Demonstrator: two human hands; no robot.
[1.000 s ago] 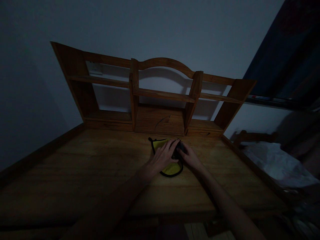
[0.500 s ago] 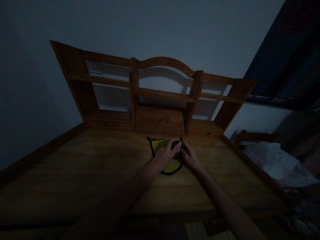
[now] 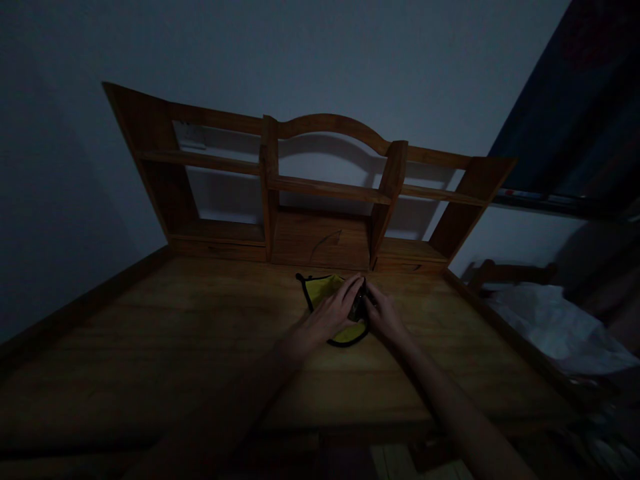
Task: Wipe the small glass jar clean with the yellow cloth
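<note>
A small dark object with a shiny glint is between my two hands; the gloom hides what kind it is. My left hand wraps round its left side, fingers bent over the top. Against its right side, the fingers of my right hand are closed. Beneath them lies a yellow cloth with black edging, spread on the wooden desk and partly covered by my left hand. A dark bit, perhaps the cloth's edge, rises between my fingertips.
A wooden shelf unit with several compartments stands along the desk's back, against a pale wall. Raised wooden edges run along the desk's sides. To the right are a wooden chair back and a crumpled white sheet or bag.
My left hand has tilted and its fingers have moved up and right over the dark object, which has turned. The cloth has shifted slightly right with it.
</note>
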